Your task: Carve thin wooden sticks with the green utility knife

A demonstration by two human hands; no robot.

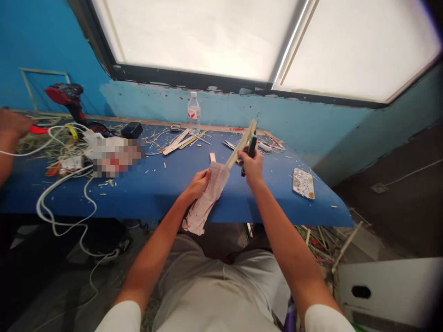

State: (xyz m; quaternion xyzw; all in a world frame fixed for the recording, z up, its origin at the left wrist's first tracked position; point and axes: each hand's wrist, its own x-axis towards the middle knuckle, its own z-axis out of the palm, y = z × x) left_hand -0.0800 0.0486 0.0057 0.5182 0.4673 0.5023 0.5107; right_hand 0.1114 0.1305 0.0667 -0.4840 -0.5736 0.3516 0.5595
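Note:
My left hand is closed on a crumpled, pale pinkish sheet, paper or cloth, which hangs past the table's front edge. A long pale wooden strip slants from the sheet's upper end up and to the right. My right hand grips a slim green-and-black tool, held upright next to the strip; its exact kind is unclear. Whether the right fingers also touch the strip cannot be made out. A short wooden piece shows just above the sheet.
The blue table carries wood scraps, a water bottle, a red cordless drill and a floral-patterned case. White cables droop off the left front. Another person's hand is at far left. Strips litter the floor at right.

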